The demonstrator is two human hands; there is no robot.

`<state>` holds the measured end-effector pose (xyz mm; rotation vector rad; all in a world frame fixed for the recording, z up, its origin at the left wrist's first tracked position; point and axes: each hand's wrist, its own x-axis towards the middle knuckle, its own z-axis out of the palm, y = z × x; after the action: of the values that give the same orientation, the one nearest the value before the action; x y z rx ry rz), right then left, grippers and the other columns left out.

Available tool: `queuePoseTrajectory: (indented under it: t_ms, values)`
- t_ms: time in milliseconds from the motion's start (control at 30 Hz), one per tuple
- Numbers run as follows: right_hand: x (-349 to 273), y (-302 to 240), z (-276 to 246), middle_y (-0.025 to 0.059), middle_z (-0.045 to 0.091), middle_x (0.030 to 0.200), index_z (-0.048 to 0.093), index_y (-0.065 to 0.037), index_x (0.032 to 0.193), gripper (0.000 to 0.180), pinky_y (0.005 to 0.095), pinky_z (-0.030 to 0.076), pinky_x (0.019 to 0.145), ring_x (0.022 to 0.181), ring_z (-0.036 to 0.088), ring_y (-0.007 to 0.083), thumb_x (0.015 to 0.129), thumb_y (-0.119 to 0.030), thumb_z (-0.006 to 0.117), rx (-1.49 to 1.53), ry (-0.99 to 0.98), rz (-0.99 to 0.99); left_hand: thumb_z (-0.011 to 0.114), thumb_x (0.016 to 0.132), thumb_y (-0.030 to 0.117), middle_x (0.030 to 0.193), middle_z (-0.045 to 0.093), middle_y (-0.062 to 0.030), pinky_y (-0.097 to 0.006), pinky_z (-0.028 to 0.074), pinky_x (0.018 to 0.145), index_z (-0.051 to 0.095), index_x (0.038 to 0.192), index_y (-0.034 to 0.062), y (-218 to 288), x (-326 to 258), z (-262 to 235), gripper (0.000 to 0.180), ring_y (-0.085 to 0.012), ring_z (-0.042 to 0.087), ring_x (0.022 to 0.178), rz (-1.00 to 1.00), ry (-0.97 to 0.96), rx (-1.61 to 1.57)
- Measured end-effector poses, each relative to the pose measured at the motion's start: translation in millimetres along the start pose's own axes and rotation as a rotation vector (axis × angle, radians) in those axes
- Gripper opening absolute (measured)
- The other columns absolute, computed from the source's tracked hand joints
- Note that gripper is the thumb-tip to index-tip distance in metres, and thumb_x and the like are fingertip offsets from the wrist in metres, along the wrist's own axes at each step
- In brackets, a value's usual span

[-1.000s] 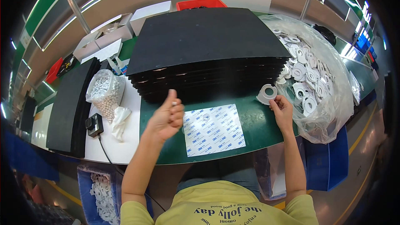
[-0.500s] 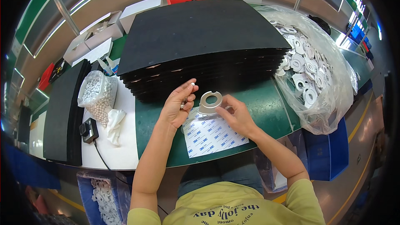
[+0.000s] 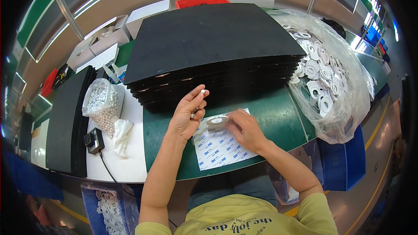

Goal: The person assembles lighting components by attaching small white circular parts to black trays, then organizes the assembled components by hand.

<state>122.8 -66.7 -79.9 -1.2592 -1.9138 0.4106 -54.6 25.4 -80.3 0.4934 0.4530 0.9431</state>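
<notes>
My left hand [image 3: 189, 114] is closed, pinching a small white ball [image 3: 203, 91] between thumb and fingertip; something else small and white shows among its curled fingers. To its right, my right hand [image 3: 247, 131] grips the edge of a flat white ring-shaped piece [image 3: 217, 120], tilted so that it appears nearly edge-on. The ring is over the far part of a white sheet with blue print [image 3: 222, 150] lying on the green table; whether they touch I cannot tell. At the left stands a clear bag of small white balls [image 3: 104, 104].
A tall stack of black sheets [image 3: 213, 39] fills the table's middle, behind my hands. On the right sits a clear plastic bag of white ring pieces [image 3: 322, 78]. A small black device with a cable [image 3: 93, 141] and a crumpled white cloth [image 3: 122, 134] lie at the left.
My right hand has tipped the ring piece from face-on to nearly edge-on and lowered it slightly. My left hand keeps its pinch on the small ball. The whole view has shifted a little.
</notes>
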Motion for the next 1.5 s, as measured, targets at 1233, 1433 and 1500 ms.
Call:
queuePoseTrajectory:
  t_ms: [1233,1433,1500]
  values:
    - [58,-9,-22,-0.0002,0.058,0.081,0.053,-0.003,0.094,0.013,0.0179,0.04,0.063,0.071,0.049,0.0035,0.087,-0.013,0.059,0.81,0.297,0.221,0.061,0.086,0.025,0.074,0.06,-0.0029,-0.013,0.027,0.04,0.056,0.083,0.006,-1,-5,36,0.02,-0.003,0.039,0.052,-0.156,-0.073,0.061]
    - [67,-35,-21,0.0,0.06,0.078,0.055,-0.002,0.092,0.013,0.0177,0.042,0.063,0.069,0.052,0.0033,0.085,-0.011,0.061,0.821,0.253,0.27,0.064,0.078,0.043,0.064,0.052,0.0008,-0.013,0.023,0.039,0.053,0.076,0.0106,6,-15,27,0.035,-0.0027,0.037,0.05,-0.175,-0.05,0.147]
    - [83,-48,-21,0.0002,0.06,0.079,0.056,-0.003,0.092,0.012,0.018,0.043,0.063,0.07,0.053,0.0032,0.084,-0.008,0.062,0.694,0.285,0.14,0.062,0.078,0.048,0.061,0.047,0.0019,-0.014,0.022,0.038,0.053,0.074,0.0114,15,-20,31,0.038,-0.003,0.036,0.05,-0.146,0.002,0.091]
